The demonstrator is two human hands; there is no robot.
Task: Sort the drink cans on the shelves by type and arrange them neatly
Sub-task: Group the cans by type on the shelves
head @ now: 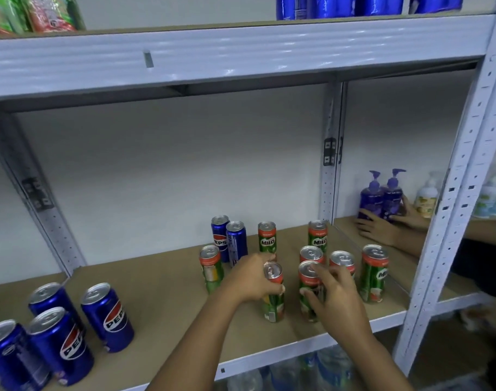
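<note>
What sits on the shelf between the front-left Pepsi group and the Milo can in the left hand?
Head view: bare brown shelf board only.

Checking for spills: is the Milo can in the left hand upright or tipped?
Upright. The Milo can stands on the shelf, lid up, gripped by the left hand.

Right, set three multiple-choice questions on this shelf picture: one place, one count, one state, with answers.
1. Where do the short Pepsi cans stand? A front left of the shelf B back right C middle
2. How many slim Pepsi cans stand at the back? A one B two C four
3. What is the left hand doing? A resting flat B gripping a Milo can C holding a Pepsi can
Answers: 1 A, they stand near the front left edge; 2 B, a pair side by side; 3 B, fingers curl round it.
</note>
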